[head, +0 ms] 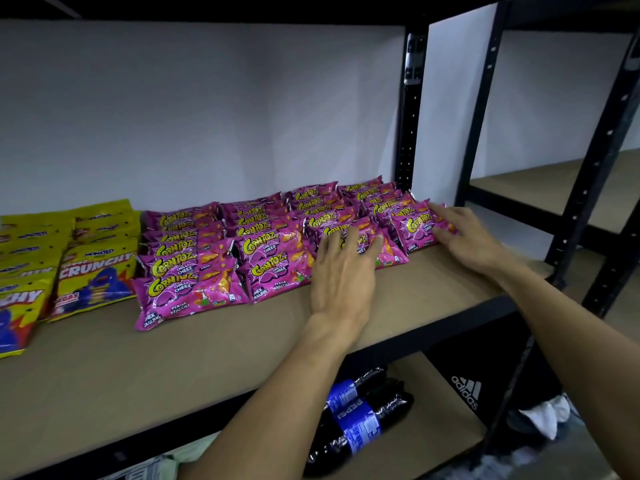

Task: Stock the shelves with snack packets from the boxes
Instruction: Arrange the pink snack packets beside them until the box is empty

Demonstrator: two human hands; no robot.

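Note:
Several rows of pink Corntoz snack packets (pixel 194 289) lie overlapping on the brown shelf board (pixel 173 358). My left hand (pixel 343 271) rests flat, fingers spread, on the front packets of the third row. My right hand (pixel 464 237) lies with straight fingers against the right side of the rightmost pink packet (pixel 415 230). Neither hand grips anything. No box is in view.
Yellow Monster Crunchy packets (pixel 93 275) are stacked at the left of the same shelf. Black uprights (pixel 412 109) stand at the right. On the lower shelf lie dark Pepsi bottles (pixel 356 420). A black Adidas garment (pixel 467 389) shows below.

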